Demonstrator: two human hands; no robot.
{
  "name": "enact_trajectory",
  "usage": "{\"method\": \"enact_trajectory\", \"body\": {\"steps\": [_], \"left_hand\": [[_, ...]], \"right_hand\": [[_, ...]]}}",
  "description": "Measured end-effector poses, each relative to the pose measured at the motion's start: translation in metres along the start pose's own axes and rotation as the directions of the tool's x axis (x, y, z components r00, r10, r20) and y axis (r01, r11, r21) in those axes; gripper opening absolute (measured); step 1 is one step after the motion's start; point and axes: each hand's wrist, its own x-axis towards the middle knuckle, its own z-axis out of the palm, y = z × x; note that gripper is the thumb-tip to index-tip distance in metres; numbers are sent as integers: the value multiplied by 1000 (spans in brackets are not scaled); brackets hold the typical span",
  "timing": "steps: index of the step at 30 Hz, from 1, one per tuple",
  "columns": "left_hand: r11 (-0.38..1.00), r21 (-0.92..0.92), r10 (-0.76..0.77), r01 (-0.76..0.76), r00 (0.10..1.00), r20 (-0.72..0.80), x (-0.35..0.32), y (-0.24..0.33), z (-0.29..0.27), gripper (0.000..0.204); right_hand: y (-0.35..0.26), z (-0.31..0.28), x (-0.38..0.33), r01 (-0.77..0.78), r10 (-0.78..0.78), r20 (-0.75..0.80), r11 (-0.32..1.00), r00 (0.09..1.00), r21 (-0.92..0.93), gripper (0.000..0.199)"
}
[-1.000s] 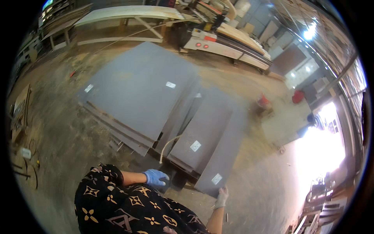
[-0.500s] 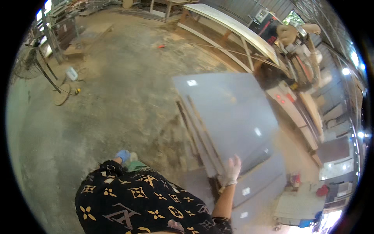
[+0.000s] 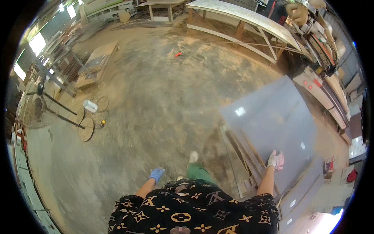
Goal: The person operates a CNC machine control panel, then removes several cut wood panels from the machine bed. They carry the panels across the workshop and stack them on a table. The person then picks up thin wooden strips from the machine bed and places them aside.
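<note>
My left hand point(image 3: 157, 174), in a blue glove, hangs beside my body over the concrete floor. Its fingers look loosely stretched, and nothing shows in them. On the right, my right hand point(image 3: 276, 160) wears a pale whitish-pink glove. It lies at or just over the near left part of a large smooth grey panel point(image 3: 272, 113), fingers apart and slightly bent; whether it presses on the surface I cannot tell. Small white labels mark the panel. More boards point(image 3: 243, 150) lie stacked beneath it, their edges fanned out toward me.
A long pale-topped workbench point(image 3: 241, 19) stands at the far right. Boards point(image 3: 323, 91) lean beyond the panel stack. At left are a stand fan point(image 3: 39, 105), its round base point(image 3: 86, 129) and a white container point(image 3: 90, 106). A red-handled tool point(image 3: 178, 54) lies on the floor.
The view has levelled and swung left, so the panels sit farther right in it. My left arm now shows more, held out from my body. My right hand stays by the grey panel.
</note>
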Motion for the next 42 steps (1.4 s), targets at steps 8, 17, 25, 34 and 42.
{"method": "enact_trajectory", "body": {"steps": [8, 17, 25, 34, 42], "left_hand": [[914, -405, 39, 22, 989, 143, 204, 145, -76, 29], [986, -140, -94, 85, 994, -58, 336, 231, -206, 28], [897, 433, 39, -91, 991, 127, 548, 269, -272, 40], [796, 433, 316, -424, 900, 300, 729, 657, -257, 41], [852, 77, 470, -518, 821, 324, 896, 861, -111, 35]], "right_hand": [[-79, 13, 52, -251, 252, 10, 966, 968, -67, 53], [-139, 41, 84, -522, 510, -131, 848, 850, -88, 39], [-223, 49, 72, -641, 638, -124, 767, 760, 12, 35], [-378, 41, 85, -585, 619, -365, 783, 695, 212, 30], [-461, 81, 237, -351, 602, -487, 784, 633, 512, 31]]}}
